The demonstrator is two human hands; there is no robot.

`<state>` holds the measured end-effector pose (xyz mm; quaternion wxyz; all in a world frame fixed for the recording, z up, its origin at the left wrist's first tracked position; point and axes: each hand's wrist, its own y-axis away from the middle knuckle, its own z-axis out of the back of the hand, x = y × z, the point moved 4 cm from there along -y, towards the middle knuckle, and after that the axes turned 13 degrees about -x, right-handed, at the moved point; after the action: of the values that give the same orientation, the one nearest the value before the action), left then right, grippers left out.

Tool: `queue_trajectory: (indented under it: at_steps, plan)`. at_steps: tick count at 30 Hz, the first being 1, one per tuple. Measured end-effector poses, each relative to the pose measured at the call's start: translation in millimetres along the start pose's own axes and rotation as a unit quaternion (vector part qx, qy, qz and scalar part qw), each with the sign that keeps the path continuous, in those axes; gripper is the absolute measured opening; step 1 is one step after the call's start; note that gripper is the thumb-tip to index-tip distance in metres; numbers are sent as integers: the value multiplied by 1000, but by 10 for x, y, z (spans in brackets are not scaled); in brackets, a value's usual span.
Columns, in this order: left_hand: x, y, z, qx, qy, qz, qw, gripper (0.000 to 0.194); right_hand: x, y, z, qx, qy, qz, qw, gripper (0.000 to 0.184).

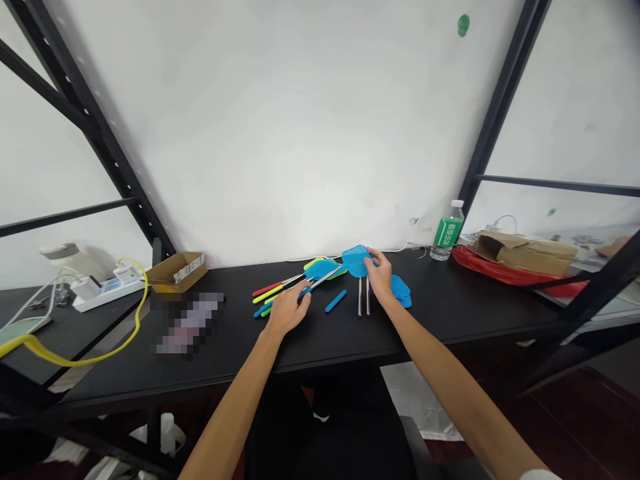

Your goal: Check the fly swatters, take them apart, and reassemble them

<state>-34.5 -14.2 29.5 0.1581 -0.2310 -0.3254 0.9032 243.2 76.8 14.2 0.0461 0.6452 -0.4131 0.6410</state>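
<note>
Several fly swatters lie on a black table near the wall. My left hand rests on the handles of a blue swatter, fingers curled around its metal rod. Red, yellow, green and blue handles stick out to the left of that hand. My right hand pinches a blue mesh swatter head. Two bare metal rods lie just below it. A loose blue handle lies between my hands. More blue mesh heads are stacked right of my right wrist.
A green-labelled water bottle stands at the back right, beside a red tray with a brown paper bag. An open cardboard box sits at left. A power strip and yellow cable lie further left. Black shelf posts frame both sides.
</note>
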Motion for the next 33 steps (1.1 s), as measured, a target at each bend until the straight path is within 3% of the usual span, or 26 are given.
queue_trajectory:
  at_steps: [16, 33]
  plan:
    - [5, 2, 2, 19, -14, 7, 1000, 37, 96, 10, 49, -17, -2, 19, 1000, 44]
    - [24, 16, -29, 33, -30, -4, 999, 34, 81, 25, 29, 19, 11, 26, 999, 46]
